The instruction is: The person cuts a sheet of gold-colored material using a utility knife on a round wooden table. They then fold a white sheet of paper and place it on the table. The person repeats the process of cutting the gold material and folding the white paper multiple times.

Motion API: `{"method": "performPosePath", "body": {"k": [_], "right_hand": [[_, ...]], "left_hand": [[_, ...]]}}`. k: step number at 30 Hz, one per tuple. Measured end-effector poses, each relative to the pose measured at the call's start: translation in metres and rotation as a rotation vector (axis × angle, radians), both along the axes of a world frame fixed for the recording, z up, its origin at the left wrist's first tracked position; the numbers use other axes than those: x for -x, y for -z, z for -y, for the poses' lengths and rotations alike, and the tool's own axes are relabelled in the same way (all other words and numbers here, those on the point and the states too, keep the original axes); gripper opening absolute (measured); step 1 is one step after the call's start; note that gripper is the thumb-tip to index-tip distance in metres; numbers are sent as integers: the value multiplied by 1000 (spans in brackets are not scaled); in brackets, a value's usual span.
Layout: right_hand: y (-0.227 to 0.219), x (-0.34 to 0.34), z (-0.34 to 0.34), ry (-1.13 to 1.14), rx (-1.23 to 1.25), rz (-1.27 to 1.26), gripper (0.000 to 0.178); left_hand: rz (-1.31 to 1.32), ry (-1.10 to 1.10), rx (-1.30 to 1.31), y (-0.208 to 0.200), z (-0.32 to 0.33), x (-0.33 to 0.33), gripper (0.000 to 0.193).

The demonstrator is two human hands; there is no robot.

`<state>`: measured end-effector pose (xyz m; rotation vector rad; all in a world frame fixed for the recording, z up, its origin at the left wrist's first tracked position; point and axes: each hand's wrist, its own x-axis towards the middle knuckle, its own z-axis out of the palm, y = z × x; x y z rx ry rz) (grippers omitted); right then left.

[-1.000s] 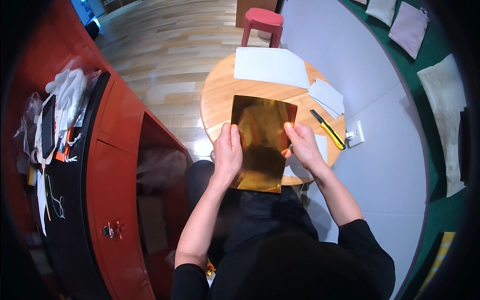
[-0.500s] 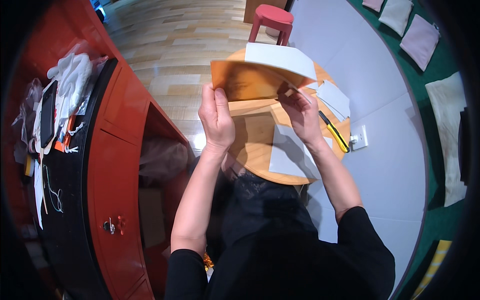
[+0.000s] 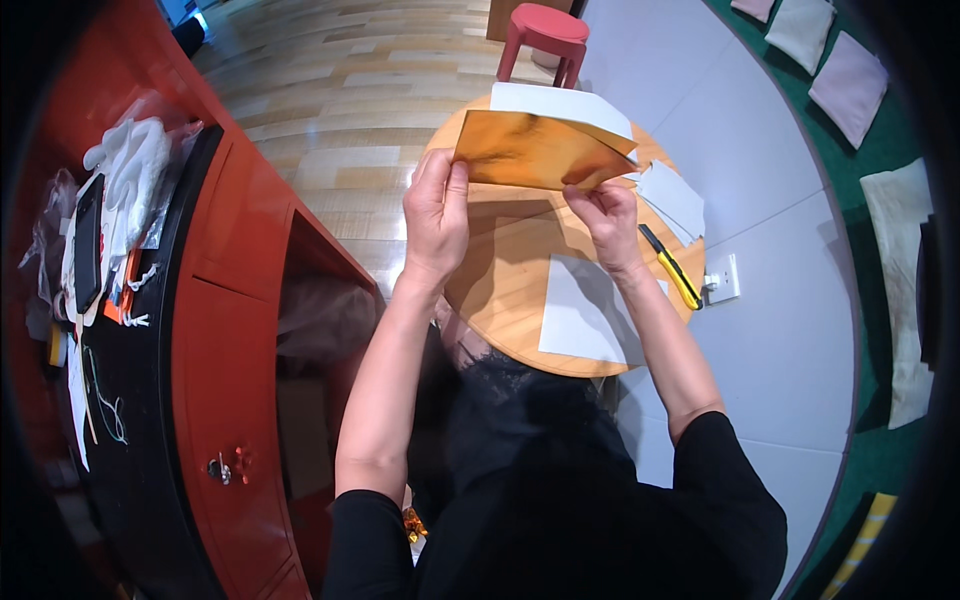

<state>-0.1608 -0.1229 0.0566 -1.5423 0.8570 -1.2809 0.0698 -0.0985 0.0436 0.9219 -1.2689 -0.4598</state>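
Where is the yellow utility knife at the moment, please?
In the head view, the yellow utility knife lies on the right side of the round wooden table, near its edge, just right of the right hand and above a white sheet.

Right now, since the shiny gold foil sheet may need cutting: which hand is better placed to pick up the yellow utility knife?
Right, probably: the yellow utility knife lies beside the right hand; the left hand pinches the gold foil sheet's far corner.

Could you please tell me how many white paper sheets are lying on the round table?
3: one at the far edge behind the gold sheet, one near the person, one at right; others may be hidden.
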Motion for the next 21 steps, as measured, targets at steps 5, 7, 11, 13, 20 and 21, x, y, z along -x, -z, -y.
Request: {"method": "performPosePath", "body": {"k": [5, 7, 11, 13, 20, 21], "right_hand": [[41, 44, -19, -227, 90, -353, 24], [60, 49, -32, -218, 314, -626, 22], [70, 51, -37, -168, -22, -664, 17], [60, 40, -40, -103, -175, -536, 21], [93, 34, -21, 240, -213, -572, 27], [83, 24, -22, 292, -173, -706, 24]], "left_hand": [[417, 28, -107, 29, -67, -5, 8], [414, 43, -263, 75, -89, -1, 7], [310, -10, -585, 75, -98, 18, 12], [227, -73, -612, 77, -93, 22, 15], [298, -272, -603, 80, -79, 44, 32], [277, -246, -676, 70, -79, 45, 44]]}}
